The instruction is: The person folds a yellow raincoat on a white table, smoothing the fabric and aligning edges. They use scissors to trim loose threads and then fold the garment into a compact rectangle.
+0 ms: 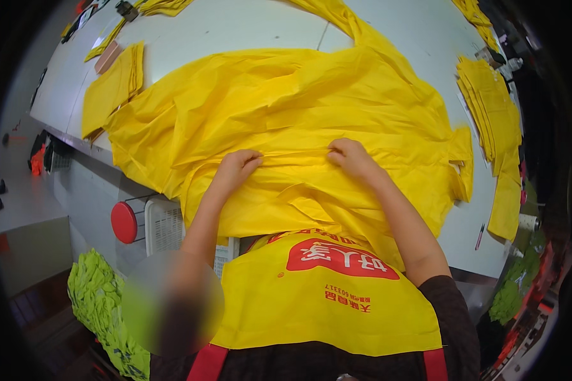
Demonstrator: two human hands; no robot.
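A large sheet of thin yellow cloth [267,95] lies crumpled across the white table [235,32], its near edge hanging close to my body. My left hand [238,167] is closed, pinching a fold of this cloth with thumb and fingers. A short way to its right, my right hand [356,160] pinches the same fold, which runs nearly straight between the two. Loose creases surround both hands. Whether the cloth is a finished garment cannot be made out. I wear a yellow apron [388,311] with red straps and red print.
Folded yellow cloth stacks lie at the left [111,92] and right [486,114]. Small snips [480,236] rest near the right edge. Below the table's left side are a white plastic basket [165,228], a round red seat [124,222] and a lime-green cloth heap [102,305].
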